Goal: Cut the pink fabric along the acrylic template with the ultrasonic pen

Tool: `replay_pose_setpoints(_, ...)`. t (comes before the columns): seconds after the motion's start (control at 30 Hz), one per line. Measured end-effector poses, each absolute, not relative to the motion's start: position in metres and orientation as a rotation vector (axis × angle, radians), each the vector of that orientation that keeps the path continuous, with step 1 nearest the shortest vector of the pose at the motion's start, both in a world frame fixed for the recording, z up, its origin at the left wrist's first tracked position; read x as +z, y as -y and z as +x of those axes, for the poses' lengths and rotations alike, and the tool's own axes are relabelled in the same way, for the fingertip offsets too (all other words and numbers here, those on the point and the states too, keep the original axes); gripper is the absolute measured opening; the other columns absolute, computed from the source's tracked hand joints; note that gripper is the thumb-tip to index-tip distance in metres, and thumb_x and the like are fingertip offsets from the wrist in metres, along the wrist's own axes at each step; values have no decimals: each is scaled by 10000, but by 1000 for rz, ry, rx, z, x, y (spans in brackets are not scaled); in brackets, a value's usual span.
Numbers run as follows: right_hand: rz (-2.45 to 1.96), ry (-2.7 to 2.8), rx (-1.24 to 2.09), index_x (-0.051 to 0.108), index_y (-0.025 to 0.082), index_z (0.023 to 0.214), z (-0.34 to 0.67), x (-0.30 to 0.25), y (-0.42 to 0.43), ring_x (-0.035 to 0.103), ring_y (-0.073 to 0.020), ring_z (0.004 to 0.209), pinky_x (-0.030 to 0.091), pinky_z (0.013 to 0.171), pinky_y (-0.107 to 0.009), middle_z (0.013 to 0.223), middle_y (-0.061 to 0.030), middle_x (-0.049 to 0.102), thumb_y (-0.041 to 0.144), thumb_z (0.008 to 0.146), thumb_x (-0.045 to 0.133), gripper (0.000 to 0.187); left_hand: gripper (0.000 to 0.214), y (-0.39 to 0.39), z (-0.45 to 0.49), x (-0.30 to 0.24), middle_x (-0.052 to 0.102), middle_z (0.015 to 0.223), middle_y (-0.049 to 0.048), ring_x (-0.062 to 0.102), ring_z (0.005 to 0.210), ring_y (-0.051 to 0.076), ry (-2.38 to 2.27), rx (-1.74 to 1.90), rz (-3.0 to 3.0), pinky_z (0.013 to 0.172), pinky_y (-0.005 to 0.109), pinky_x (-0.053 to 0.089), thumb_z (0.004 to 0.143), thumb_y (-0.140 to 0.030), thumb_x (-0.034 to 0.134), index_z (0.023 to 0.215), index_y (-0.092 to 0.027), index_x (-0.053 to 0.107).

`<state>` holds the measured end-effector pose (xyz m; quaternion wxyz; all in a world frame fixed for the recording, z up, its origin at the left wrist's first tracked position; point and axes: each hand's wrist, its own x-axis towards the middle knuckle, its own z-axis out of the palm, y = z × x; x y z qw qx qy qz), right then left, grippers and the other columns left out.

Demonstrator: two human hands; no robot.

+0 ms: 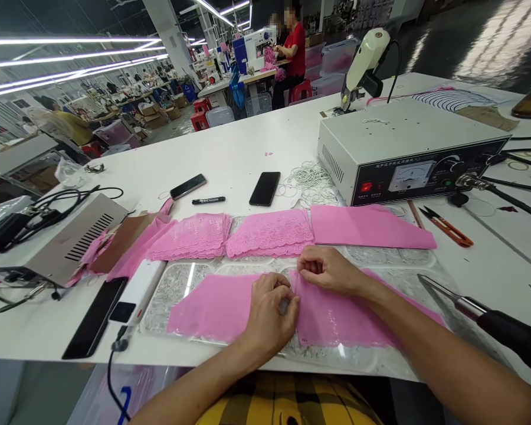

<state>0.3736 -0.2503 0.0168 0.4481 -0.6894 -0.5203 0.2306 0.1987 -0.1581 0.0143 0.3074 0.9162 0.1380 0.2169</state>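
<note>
My left hand (272, 310) is closed, thumb and forefinger nearly together, over the inner edge of a flat pink fabric piece (216, 307). Its grip is too hidden to show what is held. Just above and to the right, my right hand (330, 270) has its fingers curled at the top left corner of a second pink fabric piece (336, 316); I cannot make out what is pinched. The two pieces lie side by side on a clear mat (177, 277), their inner edges close together. Behind them sit two stacks of pink lace pieces (269, 235) (192, 237) and a plain pink stack (367, 227).
A soldering-iron-like tool (482, 313) points inward at right, near orange snips (449, 227) and a control box (407, 147). At left are a white power bank (137, 295), a black phone (95, 319) and another box (66, 242). Farther back lie a phone (264, 189) and tangled cord (314, 183).
</note>
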Motion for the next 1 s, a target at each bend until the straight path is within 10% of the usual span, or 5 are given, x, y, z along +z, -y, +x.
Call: replay_pose_setpoints(1.0, -1785, 1198, 537, 725, 220, 882, 370, 48, 260, 603, -151, 669, 500, 584, -285, 847, -57, 699, 433, 816, 595, 258, 115, 68, 182, 57, 650, 1026, 66, 603, 927, 166, 298, 33, 2512, 847, 280, 483, 896, -186, 665, 949, -212, 764)
